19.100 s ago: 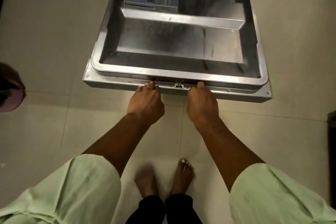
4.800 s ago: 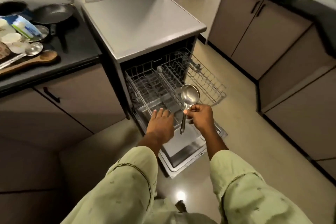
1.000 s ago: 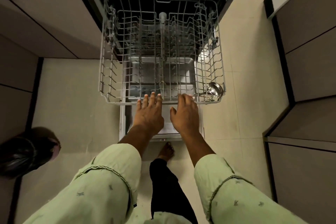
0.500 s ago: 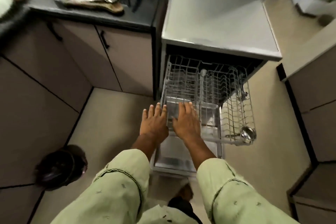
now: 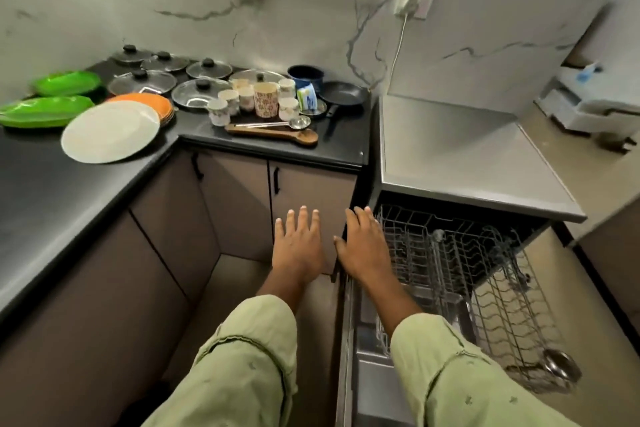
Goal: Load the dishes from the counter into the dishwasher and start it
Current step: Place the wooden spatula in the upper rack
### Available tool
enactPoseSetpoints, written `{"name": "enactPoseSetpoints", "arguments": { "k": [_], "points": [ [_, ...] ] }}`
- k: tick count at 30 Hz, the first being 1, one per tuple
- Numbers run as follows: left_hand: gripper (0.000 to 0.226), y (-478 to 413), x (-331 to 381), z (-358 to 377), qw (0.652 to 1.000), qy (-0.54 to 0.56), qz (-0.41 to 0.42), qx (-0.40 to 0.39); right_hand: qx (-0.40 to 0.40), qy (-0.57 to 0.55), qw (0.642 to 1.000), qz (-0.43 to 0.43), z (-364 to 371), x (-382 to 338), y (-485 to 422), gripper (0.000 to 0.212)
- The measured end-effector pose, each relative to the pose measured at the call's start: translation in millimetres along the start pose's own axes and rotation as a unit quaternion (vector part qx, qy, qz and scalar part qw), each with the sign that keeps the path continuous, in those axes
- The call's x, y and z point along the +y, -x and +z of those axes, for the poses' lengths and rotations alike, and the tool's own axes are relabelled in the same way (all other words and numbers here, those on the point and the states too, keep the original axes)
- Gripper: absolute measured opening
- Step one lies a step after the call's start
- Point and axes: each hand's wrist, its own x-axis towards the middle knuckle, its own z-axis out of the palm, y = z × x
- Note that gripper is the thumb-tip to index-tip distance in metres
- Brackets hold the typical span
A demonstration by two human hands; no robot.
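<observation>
Over by the pulled-out grey wire dishwasher rack (image 5: 485, 270) (a steel ladle (image 5: 557, 362) lies in its near corner), the left hand (image 5: 299, 246) and right hand (image 5: 363, 246) hover spread and empty, dishes (image 5: 110, 132) crowding the black counter (image 5: 52, 191).

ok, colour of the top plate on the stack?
The top plate is white, over orange plates. Head view.

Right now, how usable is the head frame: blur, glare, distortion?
Head view: wide-angle stretch toward the corners, and the counter edge bows. The left hand and right hand are sharp at centre. The white appliance at far right is smeared. The dishwasher top shows a soft sheen, nothing blown out. The ladle in the rack is dim but readable.
</observation>
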Motion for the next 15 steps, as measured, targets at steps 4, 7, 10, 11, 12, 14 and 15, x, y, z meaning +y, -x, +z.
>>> {"name": "enactPoseSetpoints", "arguments": {
  "k": [4, 7, 10, 11, 12, 14, 15],
  "points": [
    [0.070, -22.7, -20.7, -3.4, 1.000, 0.010, 0.003, -0.006, -0.001, -0.002, 1.000, 0.008, 7.2, -10.7, -30.3, 0.066],
    [0.070, -44.8, -37.3, -5.3, 1.000, -0.002, 0.004, -0.020, -0.007, -0.018, 1.000, 0.013, 19.9, -18.1, -59.8, 0.067],
    [0.073, -75.5, -56.8, -5.7, 0.999, -0.016, -0.003, -0.029, -0.011, -0.037, 0.999, 0.012, 34.4, -25.7, -97.2, 0.067],
    [0.075, -84.9, -62.5, -6.0, 0.999, -0.021, -0.004, -0.034, -0.016, -0.041, 0.999, 0.012, 37.4, -27.9, -107.2, 0.067],
    [0.076, -97.3, -68.1, -6.6, 0.999, -0.024, -0.006, -0.041, -0.022, -0.048, 0.998, 0.014, 40.8, -29.5, -119.8, 0.067],
    [0.078, -119.4, -76.1, -8.1, 0.998, -0.029, -0.010, -0.051, -0.038, -0.058, 0.997, 0.021, 47.6, -31.2, -140.0, 0.067],
    [0.078, -133.2, -79.3, -9.3, 0.998, -0.029, -0.013, -0.056, -0.045, -0.062, 0.997, 0.023, 50.8, -30.8, -152.9, 0.066]
  ]
}}
